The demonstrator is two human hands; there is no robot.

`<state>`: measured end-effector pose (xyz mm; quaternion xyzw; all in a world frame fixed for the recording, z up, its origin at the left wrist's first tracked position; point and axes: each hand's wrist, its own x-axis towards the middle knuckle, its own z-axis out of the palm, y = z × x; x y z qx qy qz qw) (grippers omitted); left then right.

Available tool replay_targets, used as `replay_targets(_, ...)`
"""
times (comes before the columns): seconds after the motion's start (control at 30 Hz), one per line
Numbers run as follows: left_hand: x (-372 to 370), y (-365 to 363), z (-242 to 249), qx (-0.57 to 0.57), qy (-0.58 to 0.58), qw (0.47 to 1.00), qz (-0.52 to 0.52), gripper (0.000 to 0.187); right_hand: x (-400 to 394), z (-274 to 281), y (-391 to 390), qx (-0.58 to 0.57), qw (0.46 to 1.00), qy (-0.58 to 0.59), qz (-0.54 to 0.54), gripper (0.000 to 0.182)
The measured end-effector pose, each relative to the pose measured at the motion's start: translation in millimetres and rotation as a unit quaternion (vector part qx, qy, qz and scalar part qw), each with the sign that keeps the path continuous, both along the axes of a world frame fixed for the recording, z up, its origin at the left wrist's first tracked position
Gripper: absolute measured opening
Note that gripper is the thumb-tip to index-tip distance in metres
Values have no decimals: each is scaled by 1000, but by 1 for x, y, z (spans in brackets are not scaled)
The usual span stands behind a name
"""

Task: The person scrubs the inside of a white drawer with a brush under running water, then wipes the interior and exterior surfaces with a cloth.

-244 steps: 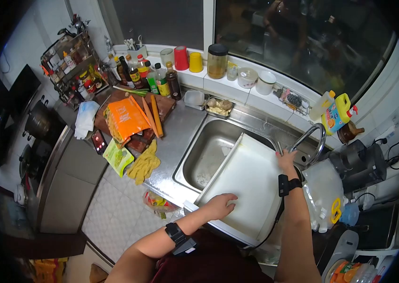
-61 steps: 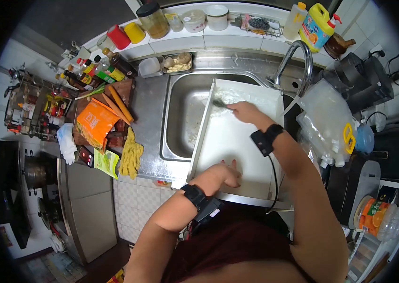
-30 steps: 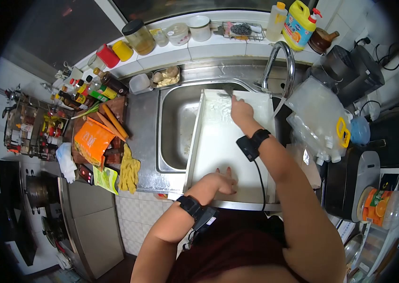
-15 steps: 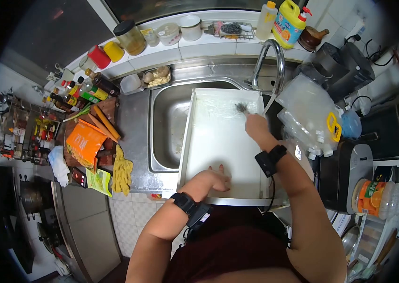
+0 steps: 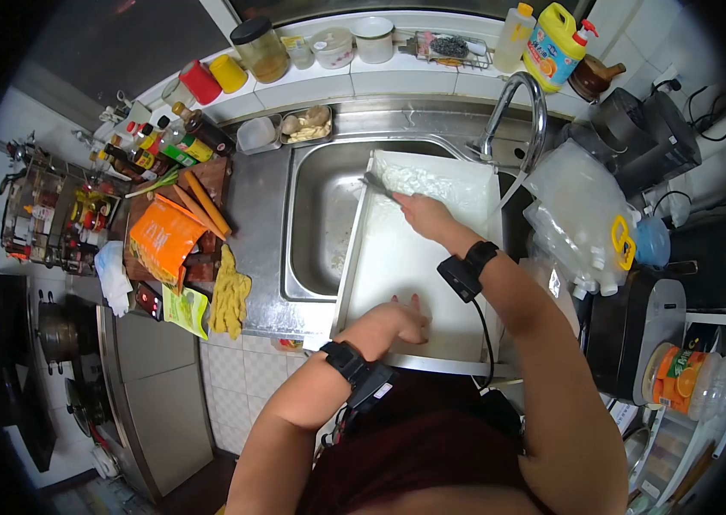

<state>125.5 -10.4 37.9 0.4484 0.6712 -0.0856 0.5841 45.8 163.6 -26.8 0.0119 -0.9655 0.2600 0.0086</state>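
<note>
A white drawer-like tray (image 5: 347, 287) lies across the steel sink, with water pooled toward its far end. My right hand (image 5: 423, 213) is closed round the handle of a small grey brush (image 5: 376, 183). The brush head is at the tray's far left corner, by the left wall. My left hand (image 5: 403, 321) rests inside the near end of the tray, its fingers spread and holding nothing. Dark bands with small devices are strapped round both wrists.
Behind the tray stands a curved faucet (image 5: 538, 112), with a pale stream below it. Clear plastic bags (image 5: 582, 215) crowd the right side. On the left are yellow gloves (image 5: 230, 292), carrots (image 5: 206, 202) and an orange packet (image 5: 161, 236) on a cutting board.
My right hand has swept the brush leftward, from the tray's far right to its far left corner. My left hand stays at the near end. The whole view has shifted slightly.
</note>
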Motion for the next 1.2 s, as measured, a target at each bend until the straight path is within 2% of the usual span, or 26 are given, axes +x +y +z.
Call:
replay_targets(0.17, 2, 3, -16, 9, 4, 1000, -25, 61, 62, 16, -5, -42, 986, -25, 157, 41)
replay_targets(0.27, -1, 6, -6, 11, -10, 999, -46, 63, 97, 38, -11, -36, 972, -69, 221, 42)
replay_targets(0.37, -3, 5, -13, 4, -20, 998, -60, 66, 98, 38, 2, -61, 966, -52, 247, 43)
replay_targets(0.4, -4, 3, -9, 6, -24, 999, -47, 66, 89, 34, 13, -68, 972, -40, 220, 43)
replay_targets(0.43, -4, 1, -7, 9, -28, 999, -32, 66, 78, 42, 18, 42, 982, -83, 166, 41)
replay_targets(0.5, -2, 2, -6, -3, -24, 999, -35, 67, 53, 20, 35, 108, 988, -84, 72, 40)
replay_targets(0.6, -2, 5, -16, -10, -7, 998, -62, 69, 20, -16, 40, 125, 988, -84, -46, 40)
replay_targets(0.7, 0, 4, -25, 0, -3, 998, -64, 70, 2, -51, 25, 50, 996, -75, 18, 42)
replay_targets(0.8, -2, 1, -18, -3, -7, 999, -36, 70, 38, -22, 4, 25, 989, -94, 107, 40)
replay_targets(0.83, -1, 0, -13, -6, -10, 1000, -24, 70, 56, -22, 12, -37, 987, -52, 150, 39)
replay_targets(0.87, -2, 1, -9, -10, -12, 1000, -21, 70, 73, -12, 23, -62, 972, -119, 195, 38)
replay_targets(0.97, -2, 3, -12, -8, -18, 1000, -22, 69, 111, 26, 40, 1, 967, -161, 197, 42)
replay_targets(1.07, 2, 2, -30, 1, -17, 999, -29, 69, 93, 27, 60, 147, 975, -149, 75, 46)
replay_targets(1.13, 1, 3, -15, -11, -6, 1000, -19, 69, 65, -13, 66, 153, 980, -129, 13, 47)
replay_targets(1.17, 0, 1, -21, -1, -10, 1000, -18, 69, 54, -27, 66, 157, 981, -117, -18, 48)
replay_targets(1.2, 2, -4, -35, 10, -16, 1000, -16, 70, 49, -29, 58, 154, 981, -113, -4, 47)
